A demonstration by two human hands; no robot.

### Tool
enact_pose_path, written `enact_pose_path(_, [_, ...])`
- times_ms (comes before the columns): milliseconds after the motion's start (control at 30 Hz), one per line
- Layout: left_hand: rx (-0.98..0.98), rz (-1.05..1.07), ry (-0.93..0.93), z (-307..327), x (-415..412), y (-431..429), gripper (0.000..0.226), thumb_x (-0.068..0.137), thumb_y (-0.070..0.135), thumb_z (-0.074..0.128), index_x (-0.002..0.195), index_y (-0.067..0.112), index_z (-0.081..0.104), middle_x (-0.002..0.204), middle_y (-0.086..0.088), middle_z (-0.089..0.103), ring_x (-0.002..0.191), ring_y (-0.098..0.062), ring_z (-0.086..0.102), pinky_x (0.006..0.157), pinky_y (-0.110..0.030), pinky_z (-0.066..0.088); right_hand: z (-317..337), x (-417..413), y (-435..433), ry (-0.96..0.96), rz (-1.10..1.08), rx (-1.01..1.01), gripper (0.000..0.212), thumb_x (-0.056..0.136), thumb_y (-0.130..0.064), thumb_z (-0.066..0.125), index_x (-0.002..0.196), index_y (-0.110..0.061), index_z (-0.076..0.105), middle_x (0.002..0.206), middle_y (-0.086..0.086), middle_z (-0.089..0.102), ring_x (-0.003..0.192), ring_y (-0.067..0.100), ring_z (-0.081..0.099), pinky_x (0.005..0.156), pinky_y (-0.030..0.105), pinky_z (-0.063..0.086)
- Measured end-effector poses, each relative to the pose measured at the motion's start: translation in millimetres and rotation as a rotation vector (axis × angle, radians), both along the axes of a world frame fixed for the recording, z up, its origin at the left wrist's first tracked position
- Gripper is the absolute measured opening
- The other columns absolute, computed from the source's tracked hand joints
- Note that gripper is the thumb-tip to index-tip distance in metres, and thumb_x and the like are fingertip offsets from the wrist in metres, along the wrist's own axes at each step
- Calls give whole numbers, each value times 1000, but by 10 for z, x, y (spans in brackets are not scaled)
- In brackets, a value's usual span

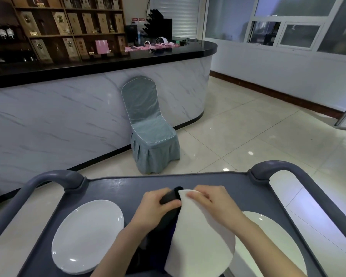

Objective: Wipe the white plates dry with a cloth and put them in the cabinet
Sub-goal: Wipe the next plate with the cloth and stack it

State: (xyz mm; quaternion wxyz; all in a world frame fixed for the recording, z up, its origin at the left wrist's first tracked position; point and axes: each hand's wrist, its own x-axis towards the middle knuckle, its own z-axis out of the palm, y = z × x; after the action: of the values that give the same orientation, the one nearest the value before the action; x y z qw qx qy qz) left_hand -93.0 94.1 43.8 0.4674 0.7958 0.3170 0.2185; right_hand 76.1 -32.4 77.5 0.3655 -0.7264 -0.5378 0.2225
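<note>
Above the grey surface [112, 188], the left hand [156, 204] squeezes a dark cloth [171, 195] against a tilted white plate [200, 236], and the right hand [210, 198] grips the plate's 12 o'clock rim.

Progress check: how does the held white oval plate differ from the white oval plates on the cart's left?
The held white oval plate tilts up; the left white oval plates lie flat on the grey cart. The right hand and the left hand, with dark cloth, grip the held plate; the left plates are untouched. Both are white.
</note>
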Motion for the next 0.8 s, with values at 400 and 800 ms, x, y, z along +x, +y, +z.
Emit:
enact_pose_path(400, [-165, 234, -86, -149, -111, -91, 23, 87, 22, 70, 69, 10, 63, 59, 10, 63, 53, 2, 50, 54, -14, 42, -90, 80, -115, 133, -235, 133, 43, 95, -35, 60, 60, -18, 41, 57, -10, 35, 55, 5, 31, 52, 20, 27])
enact_pose_path(800, [-547, 752, -407, -119, 130, -362, 25, 91, 33, 65, 72, 18, 69, 71, 1, 71, 64, -13, 60, 60, -28, 51, 16, -104, 61, 382, -668, 332, 48, 95, -37, 60, 57, -12, 43, 54, -10, 34, 55, 9, 29, 51, 23, 28])
